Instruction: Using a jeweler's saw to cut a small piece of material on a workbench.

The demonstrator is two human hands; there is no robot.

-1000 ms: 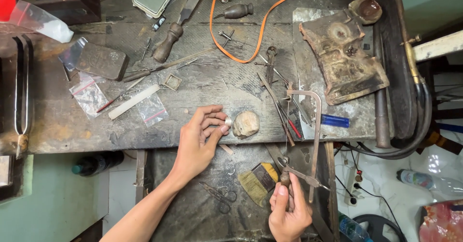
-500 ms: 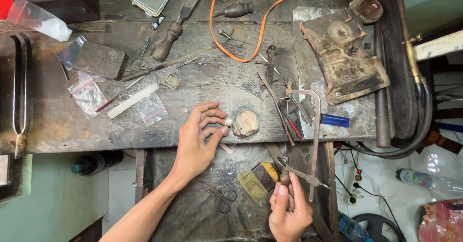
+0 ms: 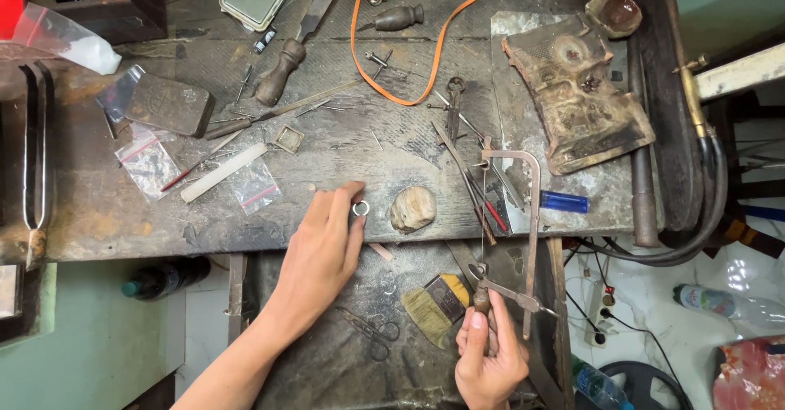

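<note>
My left hand [image 3: 323, 250] rests at the front edge of the worn workbench [image 3: 343, 148], its fingertips pinching a small silver ring [image 3: 361, 208]. Just right of the ring lies a pale lump of stone-like material [image 3: 413, 209]. My right hand [image 3: 489, 359] grips the wooden handle of a jeweller's saw [image 3: 523, 238], whose metal frame stands up across the bench edge. A flat brush [image 3: 437, 304] lies in the lower tray between my hands.
On the bench lie an orange cable [image 3: 425, 58], a wooden-handled file [image 3: 290, 54], a metal block [image 3: 168, 103], small plastic bags [image 3: 147, 165], a white stick [image 3: 222, 173], a charred block [image 3: 576, 91] and pliers. Scissors [image 3: 372, 328] sit in the tray. A bottle [image 3: 724, 304] lies on the floor.
My left fingers have shifted slightly around the ring, drawing it a little nearer the bench edge. The right hand and saw have stayed in place.
</note>
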